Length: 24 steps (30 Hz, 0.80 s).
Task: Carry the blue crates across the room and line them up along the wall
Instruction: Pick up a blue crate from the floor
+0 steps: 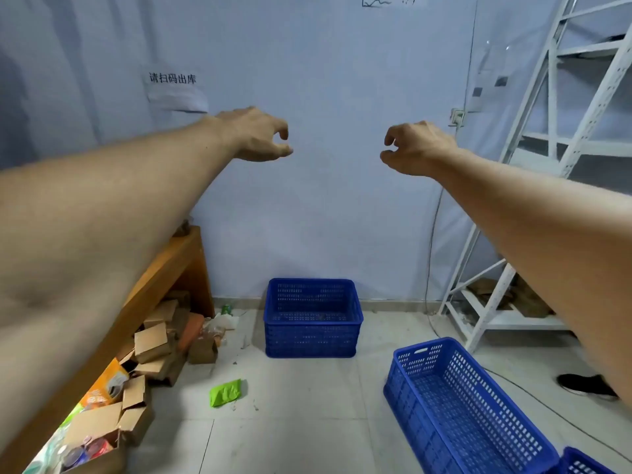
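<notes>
A blue perforated crate (313, 318) stands on the tiled floor against the pale wall, straight ahead. A second, longer blue crate (468, 405) lies at an angle on the floor to the lower right, away from the wall. The corner of a third blue crate (581, 463) shows at the bottom right edge. Both my arms are stretched forward at chest height, well above the crates. My left hand (254, 135) and my right hand (415, 147) hang with fingers loosely curled and hold nothing.
A wooden bench (160, 278) runs along the left, with cardboard boxes (154, 343) and litter under and beside it. A green wrapper (225, 391) lies on the floor. A white metal shelf rack (533, 200) stands at the right; a black shoe (586, 384) is near it.
</notes>
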Tool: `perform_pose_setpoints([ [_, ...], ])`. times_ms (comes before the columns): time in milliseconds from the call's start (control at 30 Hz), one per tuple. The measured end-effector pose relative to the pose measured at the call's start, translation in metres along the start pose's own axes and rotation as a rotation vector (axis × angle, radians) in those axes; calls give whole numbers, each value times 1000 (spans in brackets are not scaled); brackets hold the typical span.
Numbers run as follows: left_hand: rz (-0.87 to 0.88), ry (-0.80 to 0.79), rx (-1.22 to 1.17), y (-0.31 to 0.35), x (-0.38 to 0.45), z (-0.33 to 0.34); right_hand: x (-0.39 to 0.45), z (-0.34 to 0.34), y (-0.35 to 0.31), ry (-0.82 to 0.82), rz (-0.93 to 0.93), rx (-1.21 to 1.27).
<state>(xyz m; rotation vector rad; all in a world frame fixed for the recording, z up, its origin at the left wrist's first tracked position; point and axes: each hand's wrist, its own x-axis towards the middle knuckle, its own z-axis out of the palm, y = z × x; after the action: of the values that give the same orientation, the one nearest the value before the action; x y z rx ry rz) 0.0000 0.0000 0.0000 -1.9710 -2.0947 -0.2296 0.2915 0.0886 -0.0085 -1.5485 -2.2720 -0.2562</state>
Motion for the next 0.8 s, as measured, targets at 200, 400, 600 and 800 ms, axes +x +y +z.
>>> perform_pose_setpoints([
  [200,-9,-80,27,-4,32,40,23,51,1,-53,32,57],
  [400,28,-279,55,-12,104,119,67,151,41,-171,48,91],
  [600,-1,-429,124,-20,193,188,152,225,67,-242,18,81],
  [800,-10,-425,76,-34,276,248,241,284,68,-300,-22,81],
])
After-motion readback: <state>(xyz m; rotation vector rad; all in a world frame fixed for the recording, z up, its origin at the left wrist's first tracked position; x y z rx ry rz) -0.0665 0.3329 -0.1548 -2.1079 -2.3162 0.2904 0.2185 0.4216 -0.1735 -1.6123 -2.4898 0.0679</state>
